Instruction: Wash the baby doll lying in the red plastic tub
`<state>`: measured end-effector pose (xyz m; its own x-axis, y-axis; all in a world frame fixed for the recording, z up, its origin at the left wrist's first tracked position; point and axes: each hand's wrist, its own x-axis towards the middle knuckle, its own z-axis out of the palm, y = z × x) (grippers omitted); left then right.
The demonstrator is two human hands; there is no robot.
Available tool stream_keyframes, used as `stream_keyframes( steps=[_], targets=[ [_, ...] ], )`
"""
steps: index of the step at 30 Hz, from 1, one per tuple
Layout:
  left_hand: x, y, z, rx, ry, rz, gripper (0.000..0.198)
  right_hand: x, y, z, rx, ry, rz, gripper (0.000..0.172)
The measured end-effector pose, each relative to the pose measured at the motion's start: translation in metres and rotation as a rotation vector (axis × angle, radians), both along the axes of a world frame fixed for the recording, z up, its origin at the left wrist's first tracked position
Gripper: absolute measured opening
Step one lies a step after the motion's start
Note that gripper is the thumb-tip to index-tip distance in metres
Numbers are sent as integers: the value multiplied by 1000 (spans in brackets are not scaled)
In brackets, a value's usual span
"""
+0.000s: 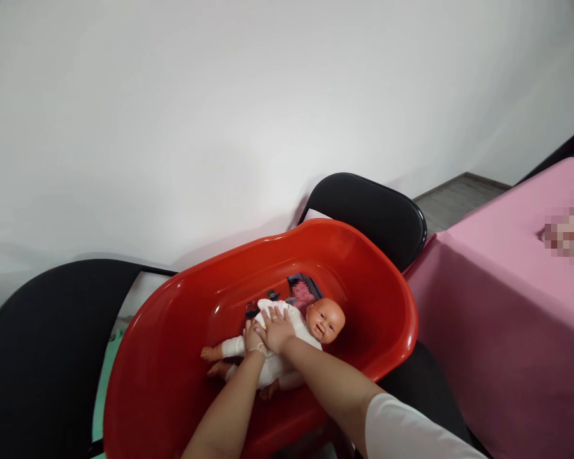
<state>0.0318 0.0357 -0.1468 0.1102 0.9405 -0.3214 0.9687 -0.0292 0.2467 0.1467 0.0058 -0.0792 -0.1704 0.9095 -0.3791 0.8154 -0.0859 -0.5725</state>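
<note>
Well, the baby doll [280,371] lies on its back in a red plastic baby bath [402,331]; the left hand [254,338] and right hand [276,329] rest unclenched, side by side on its torso, probably light, soft and the surest hold.

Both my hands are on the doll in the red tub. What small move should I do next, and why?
Probably slide your right hand up to the doll's head. It and your left hand both rest on the white suit, so neither hand supports the head in the tub.
</note>
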Motion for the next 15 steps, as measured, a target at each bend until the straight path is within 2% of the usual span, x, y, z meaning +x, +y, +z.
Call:
stream_keyframes(
  steps=[2,5,7,9,15],
  targets=[
    [3,-2,3,13,-15,39,46,8,5,-8,4,-67,-41,86],
    [10,-5,8,68,-15,70,41,20,10,-16,-22,-161,-163,83],
    [12,-6,9,106,-11,77,37,27,10,-18,-50,-205,-267,81],
    [13,-6,8,126,-7,79,37,31,9,-17,-51,-208,-305,79],
    [6,-4,5,99,-34,80,35,32,3,-11,20,-107,-101,63]
  ],
)
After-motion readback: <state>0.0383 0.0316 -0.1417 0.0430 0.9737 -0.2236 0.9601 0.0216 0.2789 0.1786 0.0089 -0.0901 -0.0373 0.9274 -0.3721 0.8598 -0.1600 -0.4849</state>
